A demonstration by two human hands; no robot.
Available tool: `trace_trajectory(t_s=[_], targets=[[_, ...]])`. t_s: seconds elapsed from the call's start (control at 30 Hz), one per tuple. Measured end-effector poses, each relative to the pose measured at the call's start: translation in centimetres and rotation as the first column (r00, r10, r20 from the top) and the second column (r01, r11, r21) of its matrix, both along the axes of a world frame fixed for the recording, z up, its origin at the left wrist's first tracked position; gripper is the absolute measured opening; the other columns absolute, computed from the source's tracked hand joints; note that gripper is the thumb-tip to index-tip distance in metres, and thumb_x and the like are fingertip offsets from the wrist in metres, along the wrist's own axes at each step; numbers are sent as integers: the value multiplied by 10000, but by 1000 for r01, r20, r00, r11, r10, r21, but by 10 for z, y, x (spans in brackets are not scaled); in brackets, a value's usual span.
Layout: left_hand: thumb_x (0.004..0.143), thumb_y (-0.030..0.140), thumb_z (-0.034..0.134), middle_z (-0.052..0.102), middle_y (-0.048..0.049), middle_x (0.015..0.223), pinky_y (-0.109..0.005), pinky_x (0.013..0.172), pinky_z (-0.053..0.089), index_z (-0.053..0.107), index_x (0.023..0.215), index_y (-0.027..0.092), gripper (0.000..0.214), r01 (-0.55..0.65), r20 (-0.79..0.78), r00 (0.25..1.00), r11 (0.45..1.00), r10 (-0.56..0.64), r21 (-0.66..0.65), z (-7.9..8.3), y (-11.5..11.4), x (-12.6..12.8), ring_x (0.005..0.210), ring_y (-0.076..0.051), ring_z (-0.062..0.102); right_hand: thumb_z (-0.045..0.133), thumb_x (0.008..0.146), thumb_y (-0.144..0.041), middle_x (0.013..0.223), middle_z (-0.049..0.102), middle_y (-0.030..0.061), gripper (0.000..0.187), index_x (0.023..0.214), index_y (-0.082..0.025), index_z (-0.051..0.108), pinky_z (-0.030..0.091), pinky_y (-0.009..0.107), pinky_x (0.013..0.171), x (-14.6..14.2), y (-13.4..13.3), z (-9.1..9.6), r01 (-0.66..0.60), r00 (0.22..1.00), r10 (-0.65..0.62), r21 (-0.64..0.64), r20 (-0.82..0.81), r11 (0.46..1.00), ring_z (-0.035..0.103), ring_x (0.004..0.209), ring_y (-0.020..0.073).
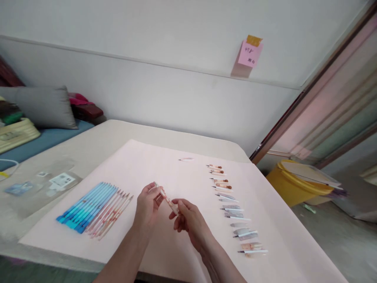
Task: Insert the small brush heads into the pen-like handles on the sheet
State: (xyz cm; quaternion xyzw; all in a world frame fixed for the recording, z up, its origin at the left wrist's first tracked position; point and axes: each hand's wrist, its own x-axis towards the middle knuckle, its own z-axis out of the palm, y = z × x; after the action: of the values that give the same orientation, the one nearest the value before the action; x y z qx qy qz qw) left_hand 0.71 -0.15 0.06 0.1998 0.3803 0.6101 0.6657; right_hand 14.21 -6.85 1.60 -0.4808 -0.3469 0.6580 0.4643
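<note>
Between my two hands is a slim pale pen (167, 199) with an orange-pink pattern, held at a slant over the white sheet. My left hand (149, 201) pinches its upper end with thumb and fingers. At its lower end, my right hand (188, 216) grips it, the fingers curled round. To the left lies a row of blue pens (91, 202), side by side. Several pale pens with a reddish pattern (113, 210) continue that row, nearest my left hand. Thin dark-tipped sticks and small patterned pieces (232, 208) form a column to the right.
A white sheet (182, 259) covers much of the table. One thin stick (186, 159) lies alone near its far edge. Clear plastic packaging (60, 181) rests at the left. Beyond are a grey cushion (44, 106), a yellow bin (290, 188) and a wall with a pink note (250, 54).
</note>
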Motion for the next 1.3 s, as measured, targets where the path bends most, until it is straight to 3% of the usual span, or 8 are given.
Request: trace_trajectory(t_s=[0.17, 0.57, 0.8, 0.9, 1.0, 1.1, 1.17, 1.3], targets=[[659, 113, 684, 617, -34, 686, -218, 557, 473, 558, 780, 143, 177, 25, 64, 998, 1000, -25, -6, -4, 3, -4, 611, -116, 577, 664, 711, -354, 996, 616, 62, 419, 1108, -236, 601, 446, 261, 616, 6, -2, 9, -152, 986, 132, 220, 102, 964, 599, 800, 167], [625, 124, 716, 636, -58, 705, -232, 554, 447, 558, 826, 130, 256, 53, 26, 998, 998, -52, -26, -5, 1, 2, 606, -126, 578, 612, 740, -205, 811, 619, -14, 243, 975, -237, 666, 424, 255, 673, 1, -9, 5, -188, 923, 46, 341, 383, 921, 527, 707, 120], [615, 202, 714, 575, 13, 624, -242, 558, 407, 572, 854, 170, 280, 97, -309, 948, 994, -76, 53, 4, 2, -3, 531, -110, 522, 524, 820, -326, 927, 654, 36, 311, 1105, -219, 584, 456, 269, 642, 11, -5, 4, -207, 860, 59, 242, 508, 948, 608, 712, 143], [610, 112, 670, 516, 25, 604, -240, 560, 370, 592, 790, 192, 211, 155, -727, 684, 986, -61, 64, 3, 6, -15, 556, -132, 526, 475, 845, -343, 916, 672, 64, 307, 1088, -198, 593, 452, 298, 685, 14, -2, -3, -210, 684, -19, 222, 730, 952, 629, 750, 177], [698, 18, 508, 547, -39, 763, -265, 642, 373, 583, 833, 190, 230, 211, -998, 60, 977, 8, 21, 0, 6, -34, 746, -186, 566, 477, 840, -314, 943, 686, 79, 299, 1080, -200, 613, 432, 324, 732, 16, -2, -6, -318, 432, -21, 174, 902, 932, 629, 836, 216], [771, 11, 368, 550, -111, 937, -302, 673, 386, 554, 956, 161, 302, 225, -886, -464, 968, 10, -107, 0, 2, -47, 879, -238, 552, 452, 852, -295, 964, 692, 69, 298, 1090, -207, 608, 425, 311, 732, 17, -2, -6, -386, 317, -6, 135, 948, 913, 630, 866, 215], [803, 34, 327, 538, -127, 987, -313, 683, 396, 532, 1012, 155, 316, 227, -820, -572, 963, 14, -142, 0, 0, -45, 922, -251, 539, 437, 863, -302, 984, 691, 62, 299, 1095, -211, 602, 426, 292, 726, 17, -2, -6, -395, 297, 0, 123, 955, 910, 633, 872, 202], [836, 84, 303, 527, -109, 980, -323, 713, 411, 517, 1002, 175, 286, 350, -834, -550, 900, -27, -261, -2, -9, -22, 907, -230, 540, 415, 877, -295, 1010, 685, 62, 292, 1095, -213, 592, 426, 290, 726, 17, -1, -7, -404, 212, 3, 85, 977, 911, 637, 884, 201]])
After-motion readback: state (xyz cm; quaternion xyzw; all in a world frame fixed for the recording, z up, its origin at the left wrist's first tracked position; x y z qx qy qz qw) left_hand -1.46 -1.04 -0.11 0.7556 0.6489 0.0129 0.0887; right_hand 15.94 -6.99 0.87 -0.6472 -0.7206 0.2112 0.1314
